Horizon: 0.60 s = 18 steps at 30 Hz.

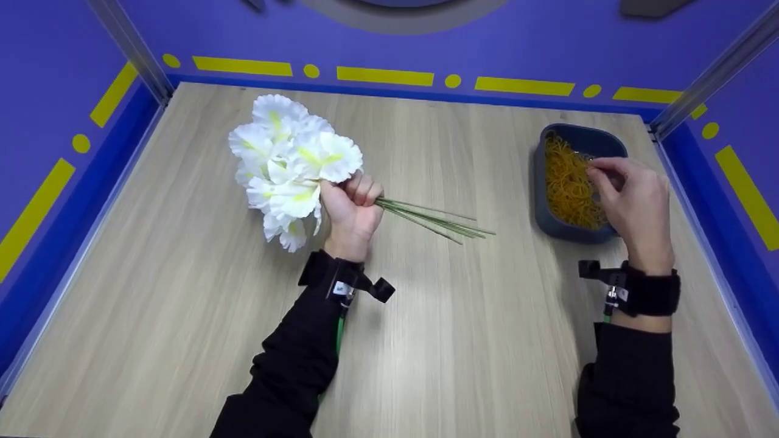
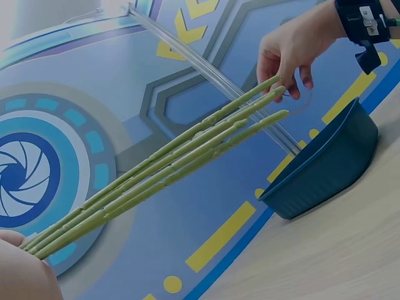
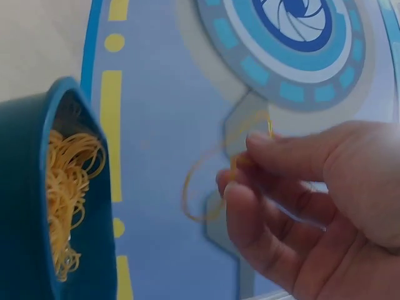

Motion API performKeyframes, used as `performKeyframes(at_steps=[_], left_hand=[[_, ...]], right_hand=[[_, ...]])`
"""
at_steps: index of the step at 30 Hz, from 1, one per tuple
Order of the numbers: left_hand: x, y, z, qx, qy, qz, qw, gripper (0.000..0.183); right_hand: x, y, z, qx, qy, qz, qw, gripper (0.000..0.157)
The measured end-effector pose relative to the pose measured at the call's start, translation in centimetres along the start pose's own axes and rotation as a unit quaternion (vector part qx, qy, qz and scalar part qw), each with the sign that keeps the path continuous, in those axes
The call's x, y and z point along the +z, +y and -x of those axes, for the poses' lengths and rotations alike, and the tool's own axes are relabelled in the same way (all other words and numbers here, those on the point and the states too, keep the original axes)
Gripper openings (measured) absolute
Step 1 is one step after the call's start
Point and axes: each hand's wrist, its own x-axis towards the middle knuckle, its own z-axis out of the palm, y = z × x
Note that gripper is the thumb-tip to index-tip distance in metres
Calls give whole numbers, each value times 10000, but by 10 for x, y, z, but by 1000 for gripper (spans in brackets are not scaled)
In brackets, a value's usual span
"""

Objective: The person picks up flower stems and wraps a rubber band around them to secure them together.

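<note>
My left hand (image 1: 353, 210) grips a bunch of white artificial flowers (image 1: 292, 158) by the stems, just below the blooms. Thin green stems (image 1: 432, 219) stick out past that fist to the right; the left wrist view shows their cut ends side by side. Over the box's right side, my right hand (image 1: 639, 201) pinches a yellow rubber band (image 3: 186, 195) between thumb and fingers. In the right wrist view the band hangs as a loose loop, clear of the box. Many more rubber bands (image 1: 569, 182) lie heaped in the dark blue box (image 1: 551, 226).
The box stands at the back right of the wooden table (image 1: 462, 340). Blue panels (image 1: 401, 55) with yellow marks close off the back and both sides. Each wrist carries a strapped camera, such as the left wrist camera (image 1: 382, 290).
</note>
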Motion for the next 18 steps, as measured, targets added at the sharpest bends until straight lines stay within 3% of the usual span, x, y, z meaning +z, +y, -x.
performKeyframes(at_steps=[8, 14, 18], left_hand=[[0, 0, 1, -4, 18, -68, 10000, 50], [0, -1, 0, -33, -24, 10, 10000, 51], [1, -1, 1, -52, -145, 80, 9998, 47]], right_hand=[[8, -31, 5, -1480, -375, -434, 9873, 14], [16, -44, 7, -2399, -1189, -802, 9602, 17], [17, -47, 8, -2703, -1588, -896, 9454, 19]])
